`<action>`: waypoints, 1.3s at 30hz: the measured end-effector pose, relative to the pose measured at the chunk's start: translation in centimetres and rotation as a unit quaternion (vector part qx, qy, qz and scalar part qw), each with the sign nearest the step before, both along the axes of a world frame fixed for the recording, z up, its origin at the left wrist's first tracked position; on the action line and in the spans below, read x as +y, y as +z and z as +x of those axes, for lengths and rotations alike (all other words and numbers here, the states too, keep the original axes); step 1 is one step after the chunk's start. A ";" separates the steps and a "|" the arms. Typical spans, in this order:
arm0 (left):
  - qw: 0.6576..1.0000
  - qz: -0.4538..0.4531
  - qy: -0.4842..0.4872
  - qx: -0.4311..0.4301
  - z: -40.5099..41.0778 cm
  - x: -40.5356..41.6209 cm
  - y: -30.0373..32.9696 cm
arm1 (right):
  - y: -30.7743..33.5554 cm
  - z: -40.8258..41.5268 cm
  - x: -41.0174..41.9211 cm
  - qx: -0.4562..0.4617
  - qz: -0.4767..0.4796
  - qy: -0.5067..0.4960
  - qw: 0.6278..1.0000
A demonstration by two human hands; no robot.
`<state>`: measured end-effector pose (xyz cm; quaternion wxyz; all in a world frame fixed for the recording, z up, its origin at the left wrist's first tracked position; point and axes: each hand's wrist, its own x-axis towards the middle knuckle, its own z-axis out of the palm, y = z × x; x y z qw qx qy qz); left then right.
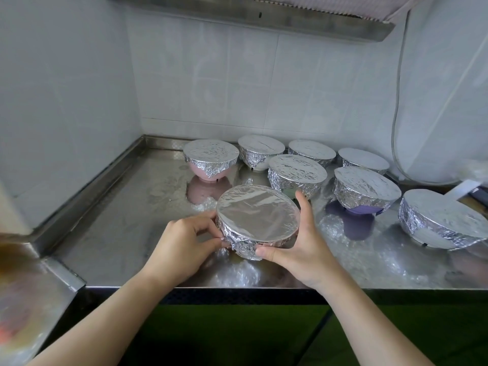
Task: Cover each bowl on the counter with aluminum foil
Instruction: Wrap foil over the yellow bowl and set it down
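Both grips, left hand (184, 241) and right hand (295, 244), clasp foil-covered bowl (257, 215) (contents hidden) on counter (118, 220).

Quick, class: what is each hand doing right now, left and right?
Left hand: pinches the foil on the near bowl.
Right hand: grips that bowl's side.
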<state>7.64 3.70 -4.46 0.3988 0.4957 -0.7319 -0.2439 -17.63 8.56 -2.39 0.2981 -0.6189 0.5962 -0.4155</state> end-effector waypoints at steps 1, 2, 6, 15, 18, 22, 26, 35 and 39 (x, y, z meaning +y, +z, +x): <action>1.000 -0.002 0.003 0.005 0.0 0.0 0.0 | 0.0 -0.1 0.0 0.004 0.000 0.002 1.000; 1.000 -0.004 0.006 0.007 -0.1 0.0 0.0 | 0.1 -0.1 0.0 0.008 0.001 0.003 1.000; 1.000 0.003 0.003 0.015 -0.1 -0.1 0.3 | 0.4 -0.3 0.1 0.017 0.010 0.007 1.000; 0.985 -0.091 -0.012 -0.148 0.2 -0.1 0.5 | 0.9 -0.3 0.1 0.027 0.018 0.022 0.999; 0.978 -0.090 -0.012 -0.186 0.4 0.0 1.1 | 0.9 -0.4 -0.1 0.030 0.022 0.024 0.999; 0.977 0.016 -0.027 -0.212 0.9 -0.1 1.0 | 0.6 -0.6 -0.1 0.021 0.023 0.034 0.999; 0.990 0.129 0.030 -0.052 1.2 -0.8 1.2 | 1.3 -1.0 -0.4 -0.115 0.030 0.067 0.991; 0.954 0.124 0.068 0.264 -6.9 -0.7 4.6 | 0.9 3.2 -3.3 -0.283 -0.046 -0.183 0.941; 0.924 0.146 0.107 0.337 -8.4 -0.4 3.6 | 0.0 3.7 -4.2 -0.332 -0.032 -0.204 0.920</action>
